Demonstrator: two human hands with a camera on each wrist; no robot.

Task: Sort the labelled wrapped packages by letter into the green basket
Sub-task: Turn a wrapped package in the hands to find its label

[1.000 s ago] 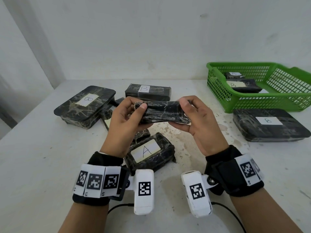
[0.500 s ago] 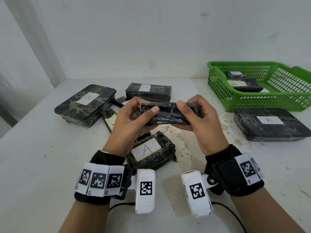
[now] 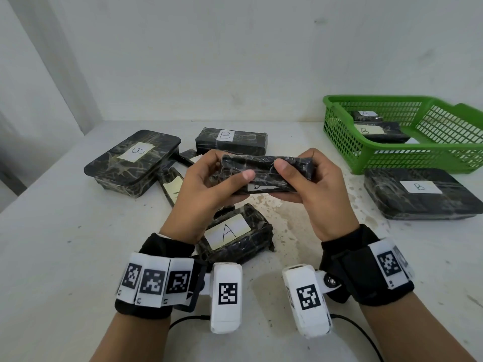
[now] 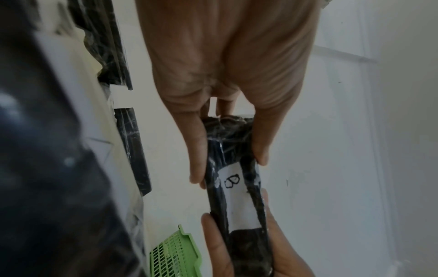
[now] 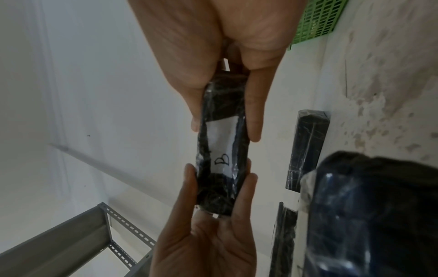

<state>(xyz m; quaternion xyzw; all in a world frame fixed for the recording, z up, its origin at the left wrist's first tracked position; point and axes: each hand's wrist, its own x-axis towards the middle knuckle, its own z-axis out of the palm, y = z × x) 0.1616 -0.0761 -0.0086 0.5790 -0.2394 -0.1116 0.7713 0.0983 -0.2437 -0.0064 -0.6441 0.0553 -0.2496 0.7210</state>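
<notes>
Both hands hold one long black wrapped package in the air above the table's middle. My left hand grips its left end, my right hand its right end, thumbs on the near side. Its white label faces down toward me; the wrist views show a B on this label. The green basket stands at the far right with two labelled packages inside. Just below my left hand, a package marked A lies on the table.
Other black packages marked B lie on the white table: a large flat one at the left, a block behind my hands, a large one in front of the basket. Thin packages lie left of my hands. A wall closes the back.
The package has been turned in my hands so that its label edge now shows underneath. Both thumbs have shifted along its near side; the hands stay in place.
</notes>
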